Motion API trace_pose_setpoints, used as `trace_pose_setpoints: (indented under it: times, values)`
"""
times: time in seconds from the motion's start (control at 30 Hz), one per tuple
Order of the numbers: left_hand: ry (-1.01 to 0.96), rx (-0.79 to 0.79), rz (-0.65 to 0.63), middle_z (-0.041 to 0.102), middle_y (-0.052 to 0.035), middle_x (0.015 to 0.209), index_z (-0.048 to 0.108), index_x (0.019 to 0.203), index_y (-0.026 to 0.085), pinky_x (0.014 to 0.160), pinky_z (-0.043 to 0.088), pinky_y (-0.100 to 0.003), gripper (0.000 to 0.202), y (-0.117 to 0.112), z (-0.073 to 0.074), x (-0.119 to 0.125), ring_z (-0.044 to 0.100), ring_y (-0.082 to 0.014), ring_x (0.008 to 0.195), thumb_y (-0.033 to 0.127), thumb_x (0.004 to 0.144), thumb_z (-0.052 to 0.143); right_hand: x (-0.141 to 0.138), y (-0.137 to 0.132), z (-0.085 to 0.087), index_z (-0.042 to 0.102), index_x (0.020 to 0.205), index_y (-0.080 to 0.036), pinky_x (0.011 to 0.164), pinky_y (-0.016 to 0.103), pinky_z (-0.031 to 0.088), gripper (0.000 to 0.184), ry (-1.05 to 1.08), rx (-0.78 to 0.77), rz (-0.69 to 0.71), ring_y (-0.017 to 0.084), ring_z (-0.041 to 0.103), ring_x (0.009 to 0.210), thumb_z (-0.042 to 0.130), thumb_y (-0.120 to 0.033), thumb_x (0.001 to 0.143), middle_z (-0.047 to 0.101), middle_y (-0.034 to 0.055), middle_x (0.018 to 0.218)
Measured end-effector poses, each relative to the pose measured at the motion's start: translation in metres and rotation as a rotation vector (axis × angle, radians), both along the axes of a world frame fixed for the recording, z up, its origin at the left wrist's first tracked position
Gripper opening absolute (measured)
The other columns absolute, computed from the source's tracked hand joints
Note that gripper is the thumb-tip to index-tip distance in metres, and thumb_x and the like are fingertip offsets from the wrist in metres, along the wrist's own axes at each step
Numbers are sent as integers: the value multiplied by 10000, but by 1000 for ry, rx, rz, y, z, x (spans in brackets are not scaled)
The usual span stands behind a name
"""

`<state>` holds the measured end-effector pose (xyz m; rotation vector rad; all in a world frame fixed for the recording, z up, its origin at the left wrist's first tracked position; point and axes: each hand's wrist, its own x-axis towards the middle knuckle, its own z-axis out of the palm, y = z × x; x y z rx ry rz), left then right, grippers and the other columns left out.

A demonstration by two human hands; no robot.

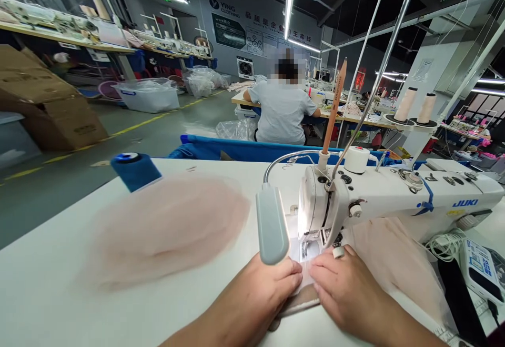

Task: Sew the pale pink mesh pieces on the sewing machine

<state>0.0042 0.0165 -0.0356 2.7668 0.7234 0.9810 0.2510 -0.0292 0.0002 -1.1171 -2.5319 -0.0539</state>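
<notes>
My left hand and my right hand rest side by side on a strip of pale pink fabric just in front of the needle area of a white JUKI sewing machine. Both hands have fingers curled down and pressed on the fabric, fingertips nearly touching. More pink fabric lies under the machine arm to the right. A heap of pink mesh, blurred, lies on the white table to the left. A grey lamp head hangs above my left hand.
A blue thread cone stands at the table's far left edge. Two cream thread cones sit on the stand at right. A control box lies at right. A seated person works ahead; cardboard boxes stand at left.
</notes>
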Motion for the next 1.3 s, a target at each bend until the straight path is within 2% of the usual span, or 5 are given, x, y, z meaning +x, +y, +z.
trace_pose_setpoints:
  times: [0.4,0.77,0.93,1.07,1.3]
  values:
    - [-99,-183,130,813,-42,991,808,1024,293,844,612,-352,345,6,5,1,720,-249,914,274,1116,477,-2,9,-3,715,1167,-200,809,407,489,227,57,46,-76,291,651,964,678,-83,977,808,91,1167]
    - [12,58,243,753,-129,1247,688,1329,256,1019,550,-490,398,18,-9,-13,665,-354,1125,498,1013,662,4,14,-2,752,1270,-218,914,433,591,286,114,46,-156,322,712,1101,660,-130,1014,788,144,1248]
    - [54,43,227,694,-92,1020,711,1052,254,949,502,-487,190,5,19,-10,623,-349,1012,421,970,669,4,7,4,695,1282,-224,895,409,607,328,236,98,11,295,726,1043,572,-99,1005,796,121,1171]
    - [156,-219,81,720,-38,976,730,929,266,769,513,-346,211,-16,54,-10,671,-268,866,464,972,786,-4,1,8,637,1293,-247,999,374,581,421,190,-26,218,260,702,1167,598,-50,923,786,82,1218]
    - [120,-386,4,806,-6,965,750,1010,291,694,552,-263,160,-22,62,-12,758,-201,782,307,1072,604,19,13,0,664,848,-239,824,402,511,254,32,28,-119,285,622,962,608,8,864,732,69,972]
